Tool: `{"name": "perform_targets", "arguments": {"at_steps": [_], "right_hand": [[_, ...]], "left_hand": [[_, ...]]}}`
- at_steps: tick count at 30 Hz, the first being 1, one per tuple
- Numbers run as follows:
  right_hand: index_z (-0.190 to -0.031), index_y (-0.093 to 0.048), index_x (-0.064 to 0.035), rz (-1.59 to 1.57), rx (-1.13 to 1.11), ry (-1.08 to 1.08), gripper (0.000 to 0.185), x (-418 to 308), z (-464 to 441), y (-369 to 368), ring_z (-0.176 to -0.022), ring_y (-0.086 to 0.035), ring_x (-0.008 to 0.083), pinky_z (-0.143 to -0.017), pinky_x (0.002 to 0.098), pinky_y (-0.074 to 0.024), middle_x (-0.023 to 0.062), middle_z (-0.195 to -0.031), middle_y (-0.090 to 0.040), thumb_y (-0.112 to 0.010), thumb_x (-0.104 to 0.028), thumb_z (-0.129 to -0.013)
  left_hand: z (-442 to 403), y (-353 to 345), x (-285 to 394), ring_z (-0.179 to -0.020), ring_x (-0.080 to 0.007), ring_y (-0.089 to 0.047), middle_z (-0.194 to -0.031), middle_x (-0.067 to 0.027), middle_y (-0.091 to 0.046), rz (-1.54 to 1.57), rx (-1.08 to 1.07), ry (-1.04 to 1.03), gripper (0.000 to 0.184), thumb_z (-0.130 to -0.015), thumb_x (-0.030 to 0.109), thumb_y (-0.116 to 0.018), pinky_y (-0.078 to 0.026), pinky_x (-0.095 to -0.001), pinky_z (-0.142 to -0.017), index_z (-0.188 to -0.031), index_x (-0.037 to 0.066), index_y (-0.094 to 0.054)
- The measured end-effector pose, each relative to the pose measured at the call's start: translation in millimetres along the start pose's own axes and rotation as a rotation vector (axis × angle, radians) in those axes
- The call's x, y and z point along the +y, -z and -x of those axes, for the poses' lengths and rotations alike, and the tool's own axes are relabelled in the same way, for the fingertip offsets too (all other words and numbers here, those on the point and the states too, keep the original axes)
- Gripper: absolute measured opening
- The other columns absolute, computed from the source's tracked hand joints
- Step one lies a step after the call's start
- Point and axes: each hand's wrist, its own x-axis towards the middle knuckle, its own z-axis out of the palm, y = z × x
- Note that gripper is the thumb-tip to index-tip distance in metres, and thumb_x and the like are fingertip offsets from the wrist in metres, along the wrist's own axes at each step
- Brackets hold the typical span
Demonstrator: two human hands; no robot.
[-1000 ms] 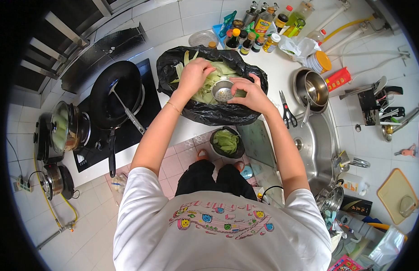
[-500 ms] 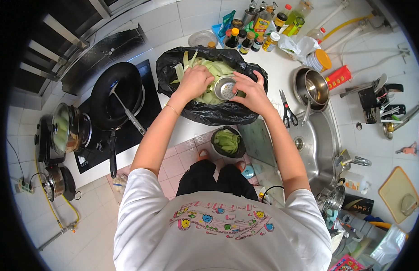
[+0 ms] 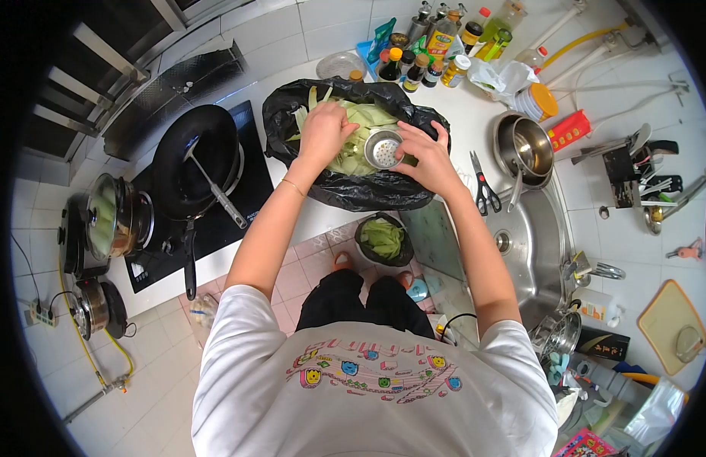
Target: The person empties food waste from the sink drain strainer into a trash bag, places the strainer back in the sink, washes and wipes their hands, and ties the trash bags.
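A black plastic bag [image 3: 353, 194] stands open on the counter, holding many pale green leaf strips [image 3: 349, 156] that look like corn husks. My right hand [image 3: 429, 156] grips a small round metal strainer [image 3: 383, 149] with holes in its bottom, its fingers around the right side of the rim. The strainer is over the husks, tilted so that its inside faces me. My left hand [image 3: 324, 133] is at the left of the husks, fingers curled and pressed together; whatever lies under them is hidden. A small gap separates it from the strainer.
Left of the bag is a cooktop [image 3: 159, 263] with a black wok [image 3: 189, 152]. Scissors [image 3: 484, 186], stacked pots [image 3: 524, 148] and the sink [image 3: 532, 266] are on the right. Sauce bottles [image 3: 414, 72] line the back. Below, a bin [image 3: 384, 239] contains more green leaves.
My left hand has moved slightly up and left, away from the strainer. The strainer has shifted a little to the right in my right hand.
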Motion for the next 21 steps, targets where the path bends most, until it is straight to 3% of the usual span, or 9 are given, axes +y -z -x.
{"name": "perform_targets", "arguments": {"at_steps": [1, 4, 7, 10, 14, 21], "right_hand": [[-0.079, -0.057, -0.01, 0.005, -0.002, 0.002, 0.029, -1.1, 0.6, 0.7, -0.127, -0.047, 0.0213, -0.107, 0.0541, -0.0165, 0.0046, -0.117, -0.063, -0.081, -0.017, -0.065], [-0.079, -0.057, -0.0101, 0.035, -0.002, 0.006, 0.028, -2.1, 1.0, 2.4, -0.127, -0.047, 0.021, -0.107, 0.0547, -0.0164, 0.0042, -0.117, -0.063, -0.081, -0.016, -0.065], [-0.079, -0.058, -0.0104, 0.072, 0.011, 0.015, 0.028, -1.8, 0.0, 1.2, -0.126, -0.047, 0.0206, -0.107, 0.0554, -0.0164, 0.0039, -0.115, -0.063, -0.081, -0.016, -0.064], [-0.08, -0.059, -0.0106, 0.095, 0.015, 0.021, 0.028, -1.0, 0.9, -0.9, -0.126, -0.048, 0.0204, -0.106, 0.0558, -0.0165, 0.0037, -0.114, -0.063, -0.081, -0.017, -0.064], [-0.08, -0.059, -0.0109, 0.093, 0.009, 0.021, 0.029, -2.4, 1.3, -4.7, -0.125, -0.048, 0.0202, -0.106, 0.0558, -0.0169, 0.0036, -0.114, -0.063, -0.082, -0.018, -0.063], [-0.078, -0.058, -0.0119, 0.109, 0.035, -0.032, 0.03, -2.7, 11.9, 3.2, -0.124, -0.049, 0.0205, -0.106, 0.0561, -0.0184, 0.0026, -0.113, -0.063, -0.083, -0.018, -0.062]], "left_hand": [[0.9, 2.6, -0.3, -0.087, -0.0294, -0.057, -0.081, -0.0114, -0.061, -0.025, -0.021, 0.031, 0.015, -0.075, 0.018, -0.07, -0.046, -0.0391, -0.078, -0.076, 0.003, -0.067], [14.9, -23.3, -21.7, -0.086, -0.0294, -0.057, -0.081, -0.011, -0.061, -0.059, -0.012, -0.149, 0.021, -0.075, 0.022, -0.073, -0.046, -0.0389, -0.077, -0.078, 0.002, -0.066], [15.2, -14.4, -9.0, -0.089, -0.029, -0.057, -0.086, -0.0096, -0.062, -0.01, -0.18, -0.015, 0.024, -0.075, 0.026, -0.073, -0.045, -0.0386, -0.079, -0.08, 0.004, -0.067], [10.9, -10.7, 2.4, -0.089, -0.0284, -0.057, -0.086, -0.009, -0.062, 0.042, -0.168, 0.03, 0.024, -0.075, 0.028, -0.073, -0.044, -0.0384, -0.08, -0.08, 0.005, -0.067], [15.4, -24.9, 8.2, -0.082, -0.0298, -0.058, -0.077, -0.0111, -0.06, 0.104, 0.031, -0.184, 0.025, -0.075, 0.027, -0.072, -0.044, -0.0397, -0.075, -0.073, 0.003, -0.065], [6.1, -3.2, -2.0, -0.085, -0.0298, -0.056, -0.08, -0.0102, -0.06, -0.027, -0.006, 0.046, 0.022, -0.072, 0.024, -0.073, -0.043, -0.0402, -0.077, -0.075, 0.003, -0.066]]}}
